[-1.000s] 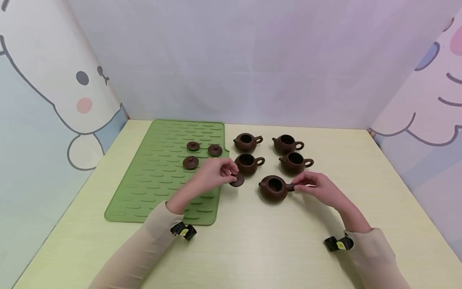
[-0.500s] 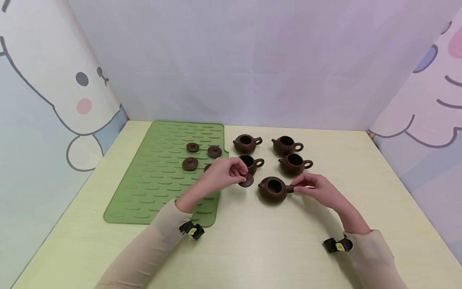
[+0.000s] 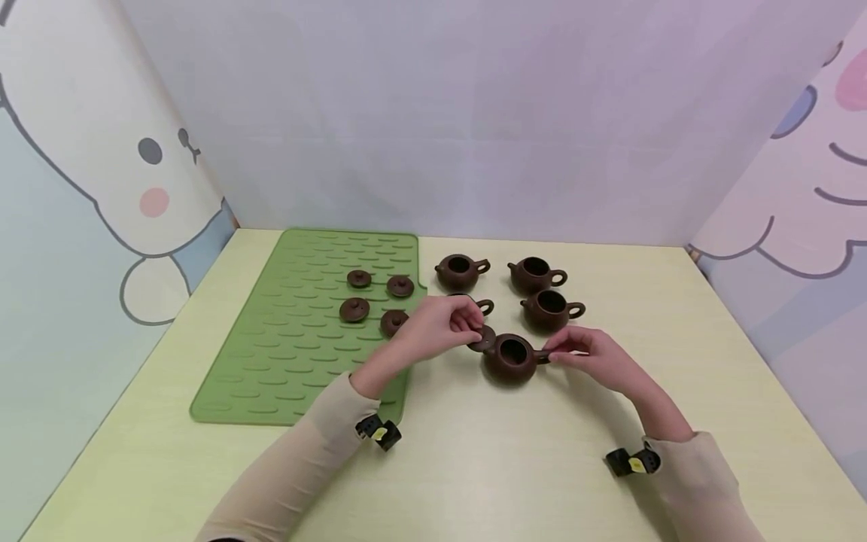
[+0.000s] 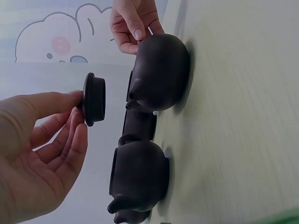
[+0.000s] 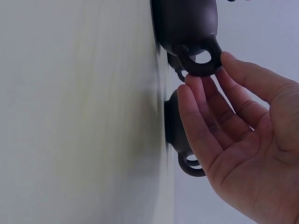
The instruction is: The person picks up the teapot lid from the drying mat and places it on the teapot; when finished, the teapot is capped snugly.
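My left hand (image 3: 443, 327) pinches a dark brown teapot lid (image 4: 95, 99) by its knob, with the lid's inner rim facing down. The lid hangs in the air beside the spout of the nearest teapot (image 3: 509, 363), overlapping that spout in the head view. This teapot stands upright and uncovered, its round mouth showing. My right hand (image 3: 596, 360) pinches its looped handle (image 5: 202, 65) between thumb and fingers. Behind it a second open teapot (image 4: 140, 175) is partly hidden by my left hand in the head view.
More lidless teapots stand behind, among them one at the back left (image 3: 457, 272), one at the back right (image 3: 533, 275) and one in front of that (image 3: 550, 310). Several lids, such as this lid (image 3: 354, 309), lie on the green mat (image 3: 271, 376) at left.
My left hand has carried the lid rightward from the mat's edge to the nearest teapot's spout. My right hand has kept its hold on the handle, and the teapot has stayed in place.
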### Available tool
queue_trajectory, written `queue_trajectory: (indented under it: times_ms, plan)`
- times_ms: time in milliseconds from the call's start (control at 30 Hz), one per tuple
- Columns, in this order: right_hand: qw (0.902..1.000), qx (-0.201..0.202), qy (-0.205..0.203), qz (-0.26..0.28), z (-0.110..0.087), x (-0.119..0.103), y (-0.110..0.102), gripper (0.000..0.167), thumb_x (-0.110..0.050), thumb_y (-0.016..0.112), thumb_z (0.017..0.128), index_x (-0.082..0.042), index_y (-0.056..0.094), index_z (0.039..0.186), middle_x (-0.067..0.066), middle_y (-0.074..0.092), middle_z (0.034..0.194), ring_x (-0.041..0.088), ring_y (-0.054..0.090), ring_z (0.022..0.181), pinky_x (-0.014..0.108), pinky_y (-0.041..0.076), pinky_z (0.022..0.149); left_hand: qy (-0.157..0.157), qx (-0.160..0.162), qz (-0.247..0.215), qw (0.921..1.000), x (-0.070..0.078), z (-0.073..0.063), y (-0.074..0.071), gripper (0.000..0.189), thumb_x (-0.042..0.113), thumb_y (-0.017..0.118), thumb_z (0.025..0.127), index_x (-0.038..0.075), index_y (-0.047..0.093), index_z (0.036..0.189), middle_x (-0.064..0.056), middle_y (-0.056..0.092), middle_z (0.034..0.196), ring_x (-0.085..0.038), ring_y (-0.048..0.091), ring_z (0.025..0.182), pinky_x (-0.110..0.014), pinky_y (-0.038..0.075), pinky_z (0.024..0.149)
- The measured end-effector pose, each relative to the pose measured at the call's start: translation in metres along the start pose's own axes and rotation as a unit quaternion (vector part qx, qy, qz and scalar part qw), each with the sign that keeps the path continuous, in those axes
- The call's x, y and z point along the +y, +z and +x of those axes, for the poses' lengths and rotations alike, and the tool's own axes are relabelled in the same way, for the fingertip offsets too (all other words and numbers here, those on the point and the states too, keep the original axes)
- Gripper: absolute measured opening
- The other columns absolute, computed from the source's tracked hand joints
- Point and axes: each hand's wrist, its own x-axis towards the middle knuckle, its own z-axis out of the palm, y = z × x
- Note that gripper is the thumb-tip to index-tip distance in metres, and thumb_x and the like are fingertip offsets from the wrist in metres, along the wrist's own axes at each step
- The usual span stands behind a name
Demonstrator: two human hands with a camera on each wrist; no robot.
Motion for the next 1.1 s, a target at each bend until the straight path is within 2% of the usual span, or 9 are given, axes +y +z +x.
queue_trajectory:
  times_ms: [433,700,1100]
  plan:
    - [1.0000,-0.003,-0.005,-0.001,0.000,0.002,0.000,0.011,-0.012,0.069,0.094,-0.005,0.070,0.102,0.004,0.071,0.096,0.001,0.065,0.087,0.018,0.052,0.077,0.021,-0.006,0.008,0.9997,0.008,0.015,0.021,0.011,0.007,0.074,0.088,0.010,0.071,0.098,-0.002,0.074,0.092,-0.004,0.064,0.076,-0.012,0.054,0.070]
    - [1.0000,-0.007,0.001,-0.003,0.000,0.002,0.000,0.012,-0.014,0.069,0.094,-0.006,0.070,0.103,0.006,0.071,0.098,0.001,0.065,0.089,0.018,0.052,0.079,0.019,-0.014,0.018,0.9996,0.011,0.021,0.033,0.012,0.011,0.076,0.088,0.011,0.071,0.099,0.000,0.074,0.093,-0.001,0.065,0.076,-0.011,0.053,0.071]
    - [1.0000,-0.007,-0.004,-0.004,0.000,0.003,0.000,0.011,-0.013,0.069,0.094,-0.006,0.070,0.102,0.005,0.071,0.097,0.001,0.064,0.089,0.018,0.052,0.078,0.012,-0.030,0.036,0.9988,0.012,0.025,0.043,0.014,0.014,0.078,0.087,0.012,0.070,0.099,0.001,0.072,0.095,-0.001,0.066,0.077,-0.010,0.053,0.070]
